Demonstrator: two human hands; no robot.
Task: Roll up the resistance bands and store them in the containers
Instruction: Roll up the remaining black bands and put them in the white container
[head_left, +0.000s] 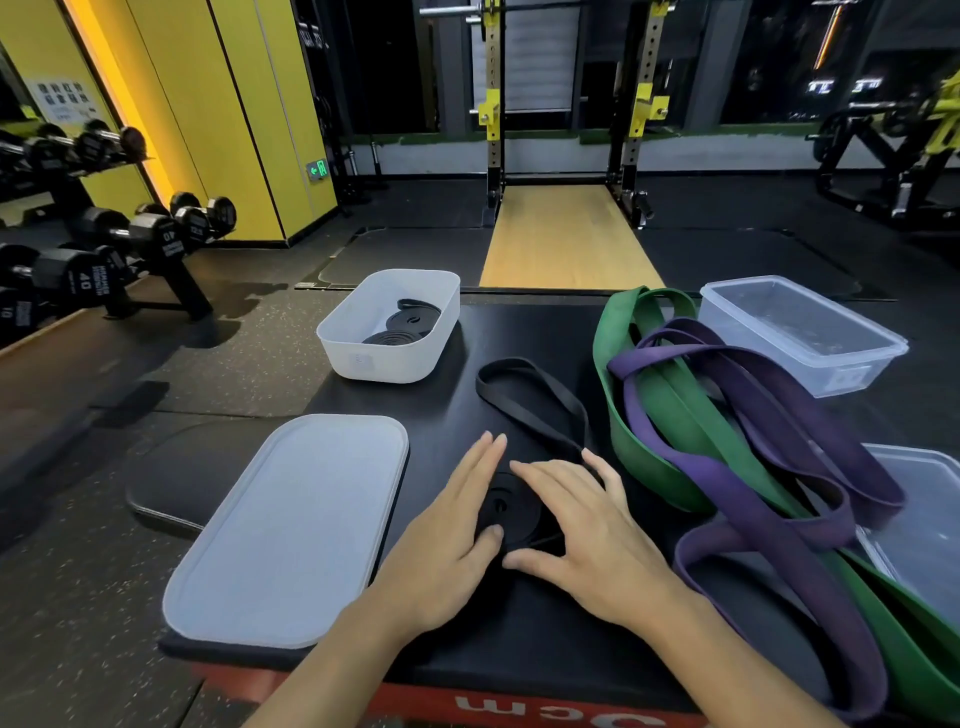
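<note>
Black band (511, 522) lies half rolled under our hands, its wound part a flat coil on the black padded platform (519, 322). Our left hand (447, 535) lies at the coil's 9 o'clock side with straight fingers, the thumb pressing on the near edge. Our right hand (587, 530) lies over the 3 o'clock side with spread, relaxed fingers, the index finger across the top and the thumb at the coil's 6 o'clock edge. Neither hand clenches; both lie flat and press. The unrolled tail runs from the coil toward 12 o'clock as a loose loop on the pad.

At 9 o'clock, just beside our left hand, a frosted lid (291, 525) lies flat. At 11 o'clock stands a white container (358, 358), uncovered, with rolled black bands (400, 338) inside. From 1 to 4 o'clock a green band (639, 457) and purple bands (753, 499) lie tangled in a heap. Behind the heap at 2 o'clock stands a clear container (831, 374), and a second clear tub (914, 519) shows at 3 o'clock under the bands. Dumbbells (156, 234) sit on a rack at 10 o'clock, and a squat rack (493, 104) stands at 12 o'clock.
</note>
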